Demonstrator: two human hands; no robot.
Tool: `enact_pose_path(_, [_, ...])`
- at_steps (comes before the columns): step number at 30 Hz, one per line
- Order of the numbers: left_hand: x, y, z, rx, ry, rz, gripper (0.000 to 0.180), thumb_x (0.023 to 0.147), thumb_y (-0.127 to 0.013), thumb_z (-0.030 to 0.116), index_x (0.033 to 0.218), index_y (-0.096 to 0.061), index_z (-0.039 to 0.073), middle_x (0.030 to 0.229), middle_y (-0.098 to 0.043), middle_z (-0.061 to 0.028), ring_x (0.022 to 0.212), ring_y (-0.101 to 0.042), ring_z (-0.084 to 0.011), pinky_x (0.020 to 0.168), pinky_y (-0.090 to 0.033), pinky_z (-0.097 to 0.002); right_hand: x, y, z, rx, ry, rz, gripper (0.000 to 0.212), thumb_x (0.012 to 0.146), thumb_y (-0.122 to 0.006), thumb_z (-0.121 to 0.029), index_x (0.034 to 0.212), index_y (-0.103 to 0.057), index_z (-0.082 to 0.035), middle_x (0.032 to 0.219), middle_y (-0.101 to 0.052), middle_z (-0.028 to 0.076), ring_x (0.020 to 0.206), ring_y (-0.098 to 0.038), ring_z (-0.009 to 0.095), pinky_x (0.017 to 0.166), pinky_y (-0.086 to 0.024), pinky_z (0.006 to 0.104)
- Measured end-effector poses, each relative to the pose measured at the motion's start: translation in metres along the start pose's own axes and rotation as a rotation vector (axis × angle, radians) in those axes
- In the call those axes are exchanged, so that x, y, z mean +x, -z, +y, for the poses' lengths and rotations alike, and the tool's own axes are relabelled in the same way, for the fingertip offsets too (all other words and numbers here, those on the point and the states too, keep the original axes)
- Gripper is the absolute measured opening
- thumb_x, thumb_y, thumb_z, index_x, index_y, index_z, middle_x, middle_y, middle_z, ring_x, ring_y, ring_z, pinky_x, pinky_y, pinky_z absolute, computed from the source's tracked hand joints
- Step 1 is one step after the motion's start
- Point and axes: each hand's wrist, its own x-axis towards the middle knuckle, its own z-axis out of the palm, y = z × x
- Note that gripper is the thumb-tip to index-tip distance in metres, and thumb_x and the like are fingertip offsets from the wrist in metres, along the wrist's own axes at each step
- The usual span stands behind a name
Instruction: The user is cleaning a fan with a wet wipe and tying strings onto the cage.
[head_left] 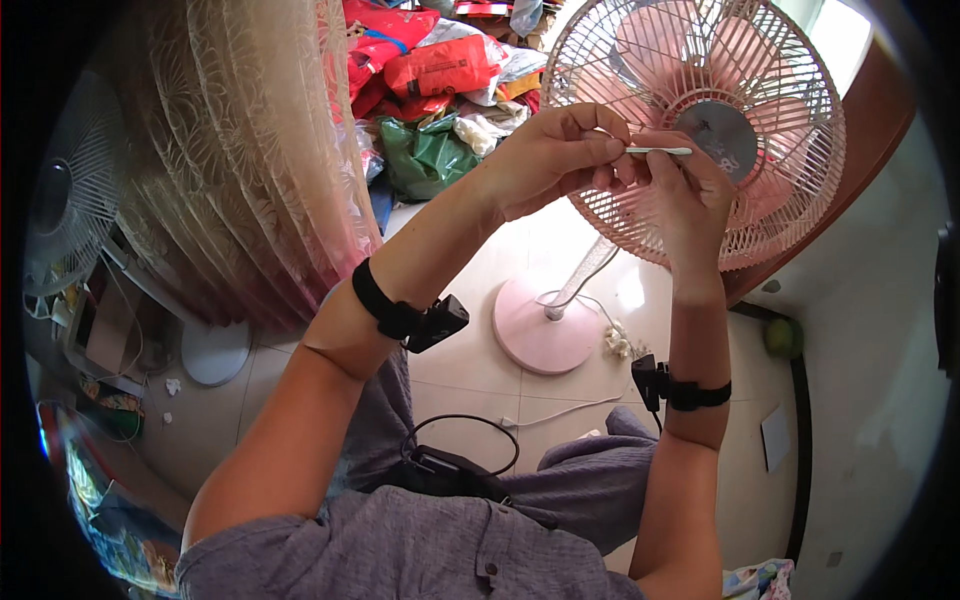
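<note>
Pinch grip, both hands: left hand (560, 155) and right hand (692, 195) each press thumb and fingers on a thin white stick (672, 151), held level at the far side, in front of the fan. Surroundings, by decreasing size: patterned sheer curtain (250, 150), far left, shading to pink at its lower edge. Pink floor fan (722, 138), far right of centre, on a round pink base (535, 335); pale marking on its grey hub, not legible. Heap of plastic bags, far side, between curtain and fan: green bag (428, 160), near edge of heap, contents hidden; red bag (440, 67), beyond it, dark printing too small to make out, contents likewise hidden. Black strap (378, 303) on left forearm, another on right, each carrying a small black device.
</note>
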Motion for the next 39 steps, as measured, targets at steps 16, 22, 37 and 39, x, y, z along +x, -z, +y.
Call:
enact_pose_path(16, [0.016,0.089,-0.049,0.595,-0.303,0.524,0.065,0.076,-0.079,0.031,0.124,-0.048,-0.001,0.104,-0.06,-0.0136,0.098,-0.061,-0.0216,0.083,-0.051,-0.0326,0.023,-0.026,0.017,-0.79,0.338,0.069,0.015,0.081,-0.066,0.0,0.095,-0.068,-0.006,0.085,-0.068,0.008,0.071,-0.065,0.019,0.065,-0.051,0.029])
enact_pose_path(22, [0.009,0.083,-0.044,0.66,-0.279,0.504,0.058,0.074,-0.08,0.025,0.119,-0.051,0.005,0.097,-0.063,-0.0092,0.093,-0.063,-0.0185,0.08,-0.05,-0.0311,0.028,-0.013,0.017,-0.967,0.338,0.039,0.012,0.083,-0.066,-0.005,0.095,-0.068,-0.006,0.084,-0.068,0.008,0.069,-0.064,0.021,0.064,-0.05,0.0311])
enact_pose_path(37, [0.008,0.085,-0.044,0.664,-0.335,0.422,0.057,0.073,-0.081,0.026,0.117,-0.05,0.005,0.093,-0.062,-0.0098,0.089,-0.063,-0.0203,0.078,-0.051,-0.0334,0.028,-0.021,0.016,-0.947,0.433,0.057,0.013,0.081,-0.065,0.001,0.092,-0.066,-0.005,0.084,-0.067,0.009,0.07,-0.065,0.021,0.062,-0.05,0.0295])
enact_pose_path(39, [0.007,0.085,-0.044,0.672,-0.335,0.423,0.057,0.073,-0.08,0.027,0.117,-0.049,0.005,0.094,-0.062,-0.0101,0.09,-0.063,-0.021,0.08,-0.051,-0.0339,0.028,-0.027,0.013,-1.021,0.431,0.052,0.014,0.081,-0.065,0.0,0.094,-0.067,-0.006,0.085,-0.067,0.009,0.07,-0.065,0.022,0.061,-0.05,0.0304])
